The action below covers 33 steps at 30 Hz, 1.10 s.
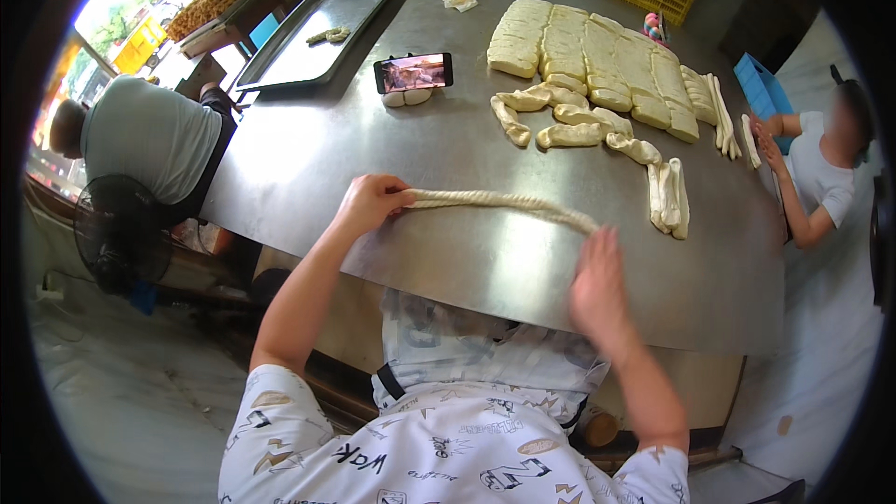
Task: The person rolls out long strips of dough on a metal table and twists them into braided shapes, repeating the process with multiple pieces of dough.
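Note:
A long twisted rope of dough [490, 199] stretches between my hands just above or on the steel table. At its left end, my left hand [378, 201] pinches the dough between thumb and fingers. My right hand [599, 287] is blurred, with its fingertips at the rope's right end; whether they grip it or only press on it is hard to see. To the right of the rope lie short dough strips [670, 199] side by side. Beyond them, irregular dough pieces [570, 134] lie in front of a large scored slab of dough [588, 56].
A smartphone [413, 73] leans on a stand mid-table. The metal tray [322, 35] at the back left holds a small twisted dough piece [329, 36]. At the right edge, a person [815, 161] handles a dough strip [750, 141]. Another person [150, 140] bends near a fan [119, 231].

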Each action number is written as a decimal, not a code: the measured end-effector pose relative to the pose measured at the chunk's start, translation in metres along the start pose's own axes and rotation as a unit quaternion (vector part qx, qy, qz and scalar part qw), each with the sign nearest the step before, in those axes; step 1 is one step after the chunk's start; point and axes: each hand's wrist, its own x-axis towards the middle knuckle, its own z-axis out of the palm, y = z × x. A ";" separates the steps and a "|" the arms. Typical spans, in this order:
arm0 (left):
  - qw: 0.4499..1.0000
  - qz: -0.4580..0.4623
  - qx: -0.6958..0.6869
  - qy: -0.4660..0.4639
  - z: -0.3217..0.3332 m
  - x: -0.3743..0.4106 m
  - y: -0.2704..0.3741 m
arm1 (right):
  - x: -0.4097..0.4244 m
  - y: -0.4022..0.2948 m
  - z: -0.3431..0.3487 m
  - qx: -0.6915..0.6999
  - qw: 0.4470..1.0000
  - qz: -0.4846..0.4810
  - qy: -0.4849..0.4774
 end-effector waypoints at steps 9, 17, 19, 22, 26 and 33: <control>0.992 0.078 -0.041 -0.085 -0.038 -0.013 -0.021 | -0.005 -0.087 0.018 0.045 0.979 -0.193 0.048; 0.999 0.036 -0.013 0.014 -0.027 -0.009 -0.034 | 0.033 -0.023 0.003 -0.109 0.987 -0.040 0.111; 0.996 0.068 0.052 0.036 -0.028 -0.018 -0.030 | 0.004 -0.067 0.010 -0.144 0.982 -0.108 0.062; 0.995 0.079 0.066 0.011 -0.038 -0.020 -0.035 | -0.012 -0.104 -0.018 0.113 0.970 -0.208 0.063; 0.989 0.125 0.077 0.007 -0.042 -0.008 -0.021 | 0.018 -0.080 0.012 0.010 0.983 -0.177 0.055; 0.981 0.122 0.148 0.016 0.020 -0.053 0.029 | 0.055 0.028 -0.055 0.006 0.996 0.080 0.031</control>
